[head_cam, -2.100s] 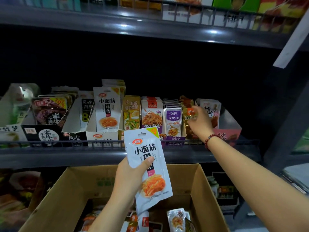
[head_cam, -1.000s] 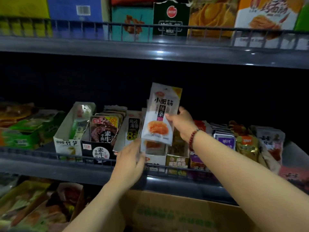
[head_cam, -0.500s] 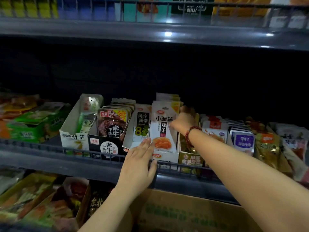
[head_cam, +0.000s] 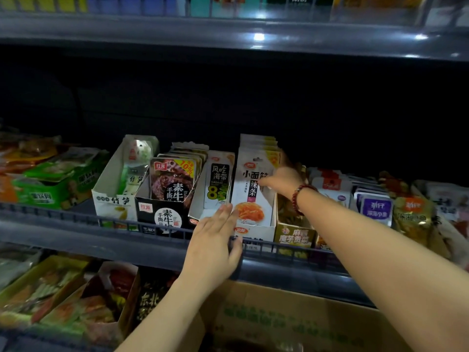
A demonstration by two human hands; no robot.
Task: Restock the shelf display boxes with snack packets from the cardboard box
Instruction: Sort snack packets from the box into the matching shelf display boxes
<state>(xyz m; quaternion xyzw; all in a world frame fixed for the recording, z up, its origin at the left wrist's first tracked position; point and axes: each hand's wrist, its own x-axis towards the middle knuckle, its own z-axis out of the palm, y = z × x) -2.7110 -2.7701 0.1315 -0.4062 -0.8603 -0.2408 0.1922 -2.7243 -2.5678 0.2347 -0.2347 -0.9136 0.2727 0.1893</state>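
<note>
A white snack packet [head_cam: 250, 196] with an orange noodle picture stands at the front of a row of like packets in the white display box [head_cam: 256, 231] on the middle shelf. My right hand [head_cam: 281, 179] pinches the packet's upper right edge, thumb across its face, fingers hidden behind it. My left hand [head_cam: 215, 242] lies with straight fingers against the box's front left corner and the shelf rail [head_cam: 76, 219], holding nothing. The brown cardboard box [head_cam: 291, 323] sits below the shelf at the bottom of view; its inside is hidden.
Left of the white box stand a seaweed packet box [head_cam: 218, 184], a black box [head_cam: 165, 212] and a white bamboo-shoot box [head_cam: 114, 196]. To the right are a yellow box [head_cam: 294, 237] and purple packets [head_cam: 375, 209]. An upper shelf [head_cam: 228, 34] overhangs; more snacks fill the lower shelf [head_cam: 50, 295].
The white packet went from my left hand above the cardboard box to my right hand, then down into the white display box. My left hand moved onto the box's front.
</note>
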